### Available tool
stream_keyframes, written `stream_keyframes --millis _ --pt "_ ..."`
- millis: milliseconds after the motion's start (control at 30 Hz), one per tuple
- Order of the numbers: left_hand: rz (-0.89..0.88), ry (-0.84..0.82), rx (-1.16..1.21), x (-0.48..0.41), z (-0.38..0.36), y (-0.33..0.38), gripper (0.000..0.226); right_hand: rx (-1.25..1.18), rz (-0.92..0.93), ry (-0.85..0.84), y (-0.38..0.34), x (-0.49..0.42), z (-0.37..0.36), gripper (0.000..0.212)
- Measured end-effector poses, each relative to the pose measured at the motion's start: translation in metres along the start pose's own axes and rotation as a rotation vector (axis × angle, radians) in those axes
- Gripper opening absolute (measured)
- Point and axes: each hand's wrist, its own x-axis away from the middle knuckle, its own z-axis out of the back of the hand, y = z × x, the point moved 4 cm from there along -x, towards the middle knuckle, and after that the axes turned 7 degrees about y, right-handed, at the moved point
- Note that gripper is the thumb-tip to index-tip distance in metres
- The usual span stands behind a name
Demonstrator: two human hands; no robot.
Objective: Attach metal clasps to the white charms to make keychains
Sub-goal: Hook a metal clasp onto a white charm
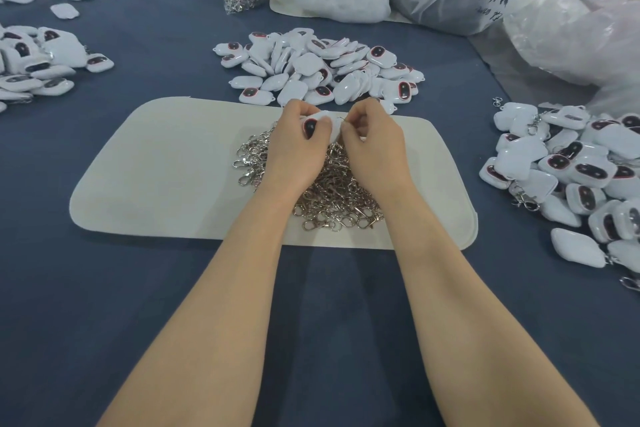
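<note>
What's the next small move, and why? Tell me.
Likely work a clasp onto the charm: the left hand grips a white charm above the clasp pile, and the right hand pinches at that charm's right edge. The clasp itself is too small to make out.

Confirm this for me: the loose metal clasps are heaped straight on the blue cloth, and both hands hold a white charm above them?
Not quite. The head view shows the loose metal clasps heaped on the cream mat, not straight on the blue cloth. The rest stands: the left hand and right hand hold a white charm above them.
</note>
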Motion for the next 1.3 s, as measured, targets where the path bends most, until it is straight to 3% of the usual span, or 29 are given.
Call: stream_keyframes --millis 167,300,500,967,1300 --pt "-0.006 0.051 -0.008 0.001 0.005 0.000 0.011 -0.093 -0.093 0.044 0.000 -0.003 0.004 0.024" --pt "-0.140 0.066 -0.130 0.002 0.007 0.005 0.029 -0.145 -0.102 0.002 -0.004 -0.002 0.002 0.026" --pt "-0.217 0.036 -0.232 0.000 0.002 0.007 0.011 -0.134 -0.092 -0.010 -0.005 -0.001 0.000 0.026" --pt "-0.296 0.075 -0.392 0.007 0.003 0.013 0.016 -0.024 0.005 -0.030 -0.012 0.004 -0.008 0.012" --pt "-0.279 0.021 -0.324 0.004 -0.001 0.008 0.009 -0.027 0.007 -0.017 -0.009 0.001 -0.001 0.010"
